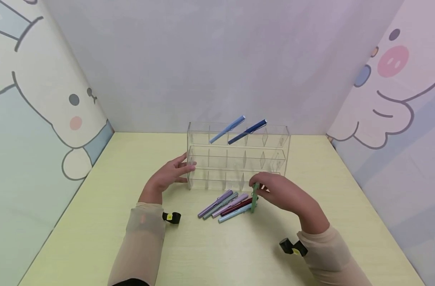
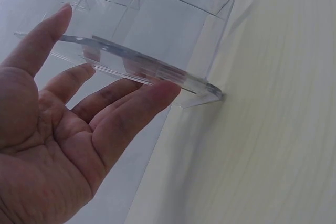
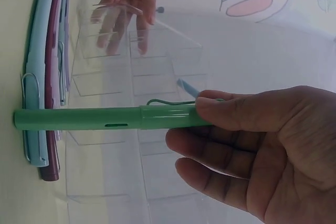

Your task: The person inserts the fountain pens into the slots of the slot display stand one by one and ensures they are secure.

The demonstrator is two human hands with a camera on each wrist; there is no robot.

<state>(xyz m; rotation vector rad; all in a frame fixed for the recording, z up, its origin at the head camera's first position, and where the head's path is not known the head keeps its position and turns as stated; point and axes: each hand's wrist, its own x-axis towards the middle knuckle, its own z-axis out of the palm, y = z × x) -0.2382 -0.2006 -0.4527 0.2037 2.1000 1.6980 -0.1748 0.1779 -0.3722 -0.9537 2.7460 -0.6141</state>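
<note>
My right hand (image 1: 285, 194) pinches a green pen (image 3: 105, 118) by its capped, clip end between thumb and fingers. The pen stands nearly upright, its lower end overlapping the right ends of the pens on the table. At the left side of a clear acrylic rack (image 1: 235, 159), my left hand (image 1: 171, 172) holds the side panel, thumb over the edge and fingers along the outside. Beside the green pen lie a light blue pen (image 1: 235, 213), a dark red pen (image 1: 237, 206), a pink-lilac pen (image 1: 230, 205), a grey-green pen (image 1: 220, 205) and a purple pen (image 1: 215, 204).
A periwinkle-blue pen (image 1: 227, 129) and a dark blue pen (image 1: 247, 132) lean in the rack's top tier, in neighbouring compartments. The rack has three tiers with dividers. A pale wood-look table (image 1: 210, 254) meets walls with cartoon animals on the left and right.
</note>
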